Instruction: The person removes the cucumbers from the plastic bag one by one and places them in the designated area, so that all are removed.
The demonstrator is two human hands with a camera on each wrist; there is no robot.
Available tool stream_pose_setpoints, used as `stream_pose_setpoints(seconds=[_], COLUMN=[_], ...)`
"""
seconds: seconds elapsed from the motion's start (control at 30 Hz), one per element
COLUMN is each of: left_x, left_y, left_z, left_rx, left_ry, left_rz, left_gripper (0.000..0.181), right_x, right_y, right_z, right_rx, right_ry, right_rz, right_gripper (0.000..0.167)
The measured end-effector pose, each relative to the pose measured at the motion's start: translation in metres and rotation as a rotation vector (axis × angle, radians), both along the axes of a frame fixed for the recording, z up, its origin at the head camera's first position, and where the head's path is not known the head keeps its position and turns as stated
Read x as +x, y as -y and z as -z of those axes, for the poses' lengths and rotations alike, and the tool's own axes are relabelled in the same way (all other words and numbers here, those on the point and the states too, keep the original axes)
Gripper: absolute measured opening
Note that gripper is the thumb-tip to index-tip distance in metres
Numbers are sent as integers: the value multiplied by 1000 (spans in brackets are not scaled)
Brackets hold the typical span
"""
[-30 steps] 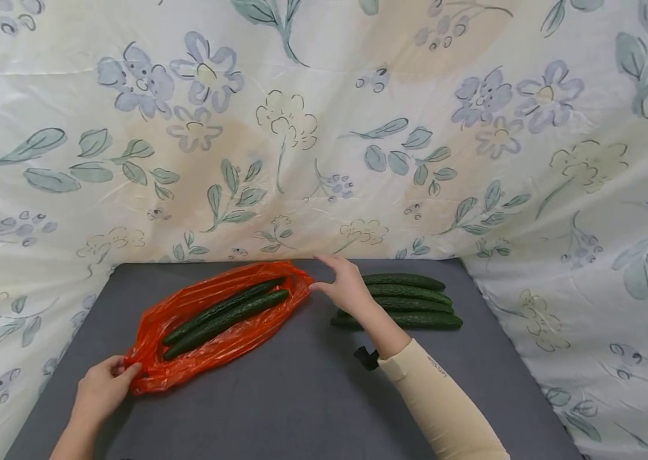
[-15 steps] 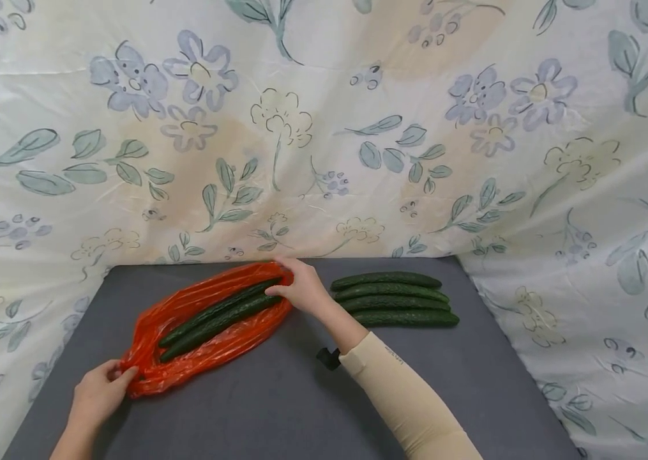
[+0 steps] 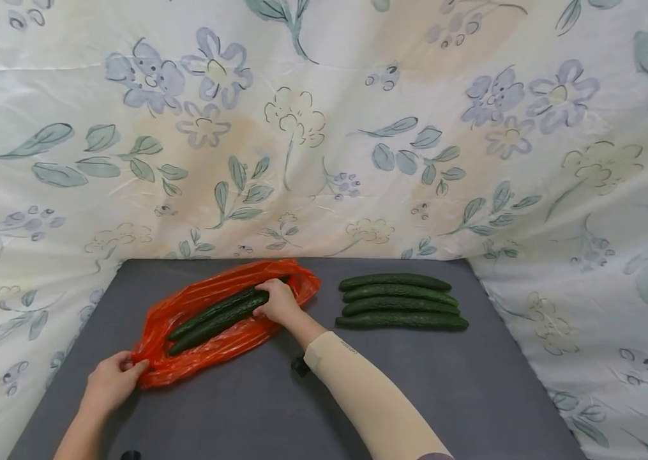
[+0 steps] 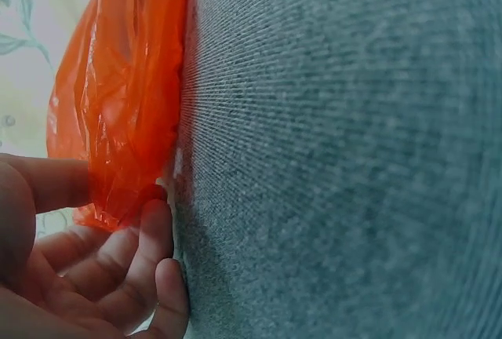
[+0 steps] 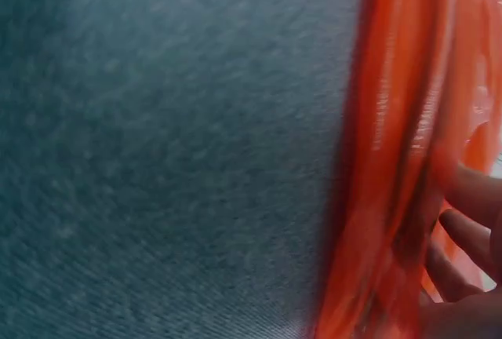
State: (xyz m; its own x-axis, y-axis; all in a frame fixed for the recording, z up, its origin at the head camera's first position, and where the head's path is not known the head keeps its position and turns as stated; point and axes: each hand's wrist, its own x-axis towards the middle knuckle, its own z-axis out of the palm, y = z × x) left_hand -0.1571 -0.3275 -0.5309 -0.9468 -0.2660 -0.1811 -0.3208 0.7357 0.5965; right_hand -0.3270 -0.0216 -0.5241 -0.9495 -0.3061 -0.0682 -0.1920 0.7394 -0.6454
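Note:
An orange-red plastic bag (image 3: 214,354) lies spread on the grey table with its mouth open upward. Two dark green cucumbers (image 3: 214,324) lie side by side in it. At the bag's near left end my left hand (image 3: 110,382) pinches the plastic between thumb and fingers; the left wrist view shows the bunched bag (image 4: 125,119) in that grip. My right hand (image 3: 279,303) reaches over the bag's right part and grips the nearer cucumber close to its right end, thumb on the near side. Whether its fingers also hold the farther one cannot be told.
Several more cucumbers (image 3: 401,305) lie in a neat row on the table to the right of the bag. A floral cloth (image 3: 324,160) hangs behind the table and along both sides. Grey table surface (image 3: 278,409) stretches in front of the bag.
My right hand has moved left from the bag's right end onto the cucumbers in it, and its fingers have closed. My left hand keeps its hold on the bag.

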Motion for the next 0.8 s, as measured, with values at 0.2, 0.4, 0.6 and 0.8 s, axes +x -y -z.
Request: stream_pose_setpoints(seconds=[0.2, 0.4, 0.6, 0.8], left_x=[-1, -3, -5, -8], left_y=[-3, -4, -4, 0], left_z=[-1, -1, -2, -3], left_rx=[-8, -1, 1, -38], left_ry=[-16, -13, -10, -12], left_rz=[4, -5, 7, 10], left_gripper=[40, 37, 38, 38], right_x=[-5, -7, -3, 6], right_y=[4, 6, 0, -6], right_z=[5, 2, -6, -35], right_rx=[131, 245, 234, 161], right_ry=[-57, -130, -186, -249], right_rz=[-7, -55, -85, -78], right_gripper=[46, 40, 40, 42])
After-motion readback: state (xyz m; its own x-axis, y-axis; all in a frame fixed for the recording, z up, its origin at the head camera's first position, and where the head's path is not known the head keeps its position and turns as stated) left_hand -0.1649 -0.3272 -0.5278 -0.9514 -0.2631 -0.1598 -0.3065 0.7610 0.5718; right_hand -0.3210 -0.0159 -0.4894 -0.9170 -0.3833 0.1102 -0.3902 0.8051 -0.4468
